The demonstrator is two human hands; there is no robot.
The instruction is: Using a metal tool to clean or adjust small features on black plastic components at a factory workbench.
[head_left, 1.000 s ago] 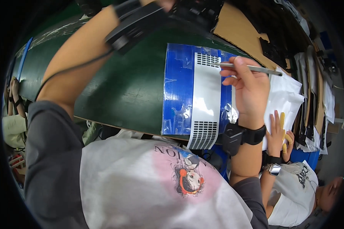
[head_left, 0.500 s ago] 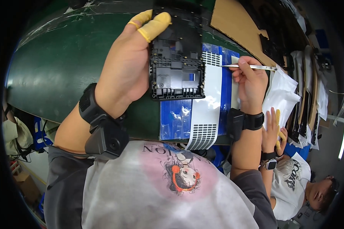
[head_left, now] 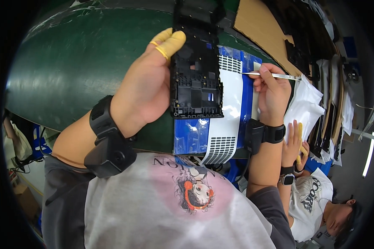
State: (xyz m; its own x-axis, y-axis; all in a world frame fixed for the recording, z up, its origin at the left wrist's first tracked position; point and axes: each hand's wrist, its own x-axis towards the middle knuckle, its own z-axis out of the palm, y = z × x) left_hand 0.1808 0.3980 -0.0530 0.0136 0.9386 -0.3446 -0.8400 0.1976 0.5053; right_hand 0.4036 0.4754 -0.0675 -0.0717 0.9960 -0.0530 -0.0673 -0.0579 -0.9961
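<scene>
My left hand (head_left: 153, 79), with yellow finger cots on its thumb and a finger, grips a black plastic housing (head_left: 197, 89) by its left edge, raised above the table. Ribs, small brass-coloured dots and cut-outs show on the housing. My right hand (head_left: 273, 89) pinches metal tweezers (head_left: 278, 76), whose tips point left at the edge of a white sheet (head_left: 229, 110) with rows of small black rectangular pieces. Whether the tips hold a piece is too small to tell. Under the sheet lies a blue taped board (head_left: 191, 135), and the housing covers part of both.
The dark green table (head_left: 83, 79) stretches left and away. Brown cardboard (head_left: 257, 29) lies at the far right, near white plastic bags (head_left: 305, 103) and a row of upright sheets (head_left: 326, 99). At my right sits a co-worker (head_left: 311, 203), whose hands are close to my right forearm.
My left hand has brought the black housing slightly nearer and to the right, tilting it. The tweezers stay at nearly the same spot by the sheet's edge.
</scene>
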